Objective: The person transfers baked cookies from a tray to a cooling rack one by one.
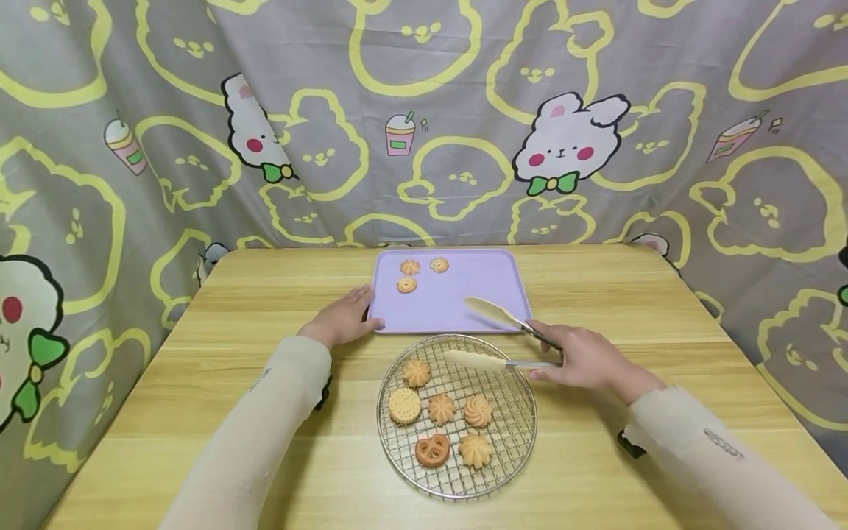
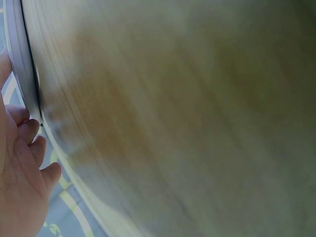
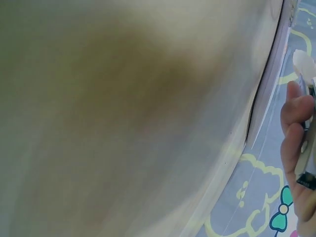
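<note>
My left hand [image 1: 341, 318] rests against the near left corner of a lavender tray [image 1: 440, 309], its fingers extended along the side and the thumb at the front edge. In my right hand [image 1: 586, 357] I hold a pair of tongs [image 1: 477, 359] with cream tips. The two tongs arms are spread, one tip over the tray's near right part and the other over the wire rack [image 1: 513, 401]; nothing is between them. On the tray's far left lie a flower-shaped cookie [image 1: 410, 267] and two round cookies [image 1: 439, 265]. The right wrist view catches the tongs handle [image 3: 307, 148] among curled fingers.
Several cookies lie on the round rack: flower-shaped ones [image 1: 475, 450], a swirled one [image 1: 478, 411], a round dotted one [image 1: 405, 406] and a brown pretzel [image 1: 433, 450]. The wooden table [image 1: 265, 294] meets a patterned grey curtain [image 1: 457, 177] behind and at both sides.
</note>
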The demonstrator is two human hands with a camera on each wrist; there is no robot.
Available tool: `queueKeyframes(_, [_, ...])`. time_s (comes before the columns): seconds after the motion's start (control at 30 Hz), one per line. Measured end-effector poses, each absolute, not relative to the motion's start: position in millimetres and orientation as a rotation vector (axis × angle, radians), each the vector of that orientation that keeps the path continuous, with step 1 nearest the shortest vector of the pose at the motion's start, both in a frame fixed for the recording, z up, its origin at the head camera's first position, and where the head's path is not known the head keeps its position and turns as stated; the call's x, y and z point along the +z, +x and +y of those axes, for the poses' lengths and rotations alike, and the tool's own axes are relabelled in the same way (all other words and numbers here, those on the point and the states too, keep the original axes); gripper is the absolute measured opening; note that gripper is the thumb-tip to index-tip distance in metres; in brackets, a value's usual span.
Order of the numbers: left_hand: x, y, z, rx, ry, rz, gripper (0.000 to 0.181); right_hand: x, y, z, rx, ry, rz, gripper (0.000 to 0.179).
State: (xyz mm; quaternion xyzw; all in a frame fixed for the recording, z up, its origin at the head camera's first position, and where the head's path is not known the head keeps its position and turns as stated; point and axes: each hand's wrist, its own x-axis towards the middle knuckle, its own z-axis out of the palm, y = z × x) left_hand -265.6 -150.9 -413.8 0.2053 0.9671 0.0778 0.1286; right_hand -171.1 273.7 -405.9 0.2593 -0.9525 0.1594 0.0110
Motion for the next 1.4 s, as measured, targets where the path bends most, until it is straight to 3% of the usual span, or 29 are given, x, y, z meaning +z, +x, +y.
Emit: queueKeyframes(1.4, [-418.6,-268.2,-151.1,0.222,0.58,2.814,0.082,-394.6,-243.0,232.1,0.453,0.371,-3.158,0.099])
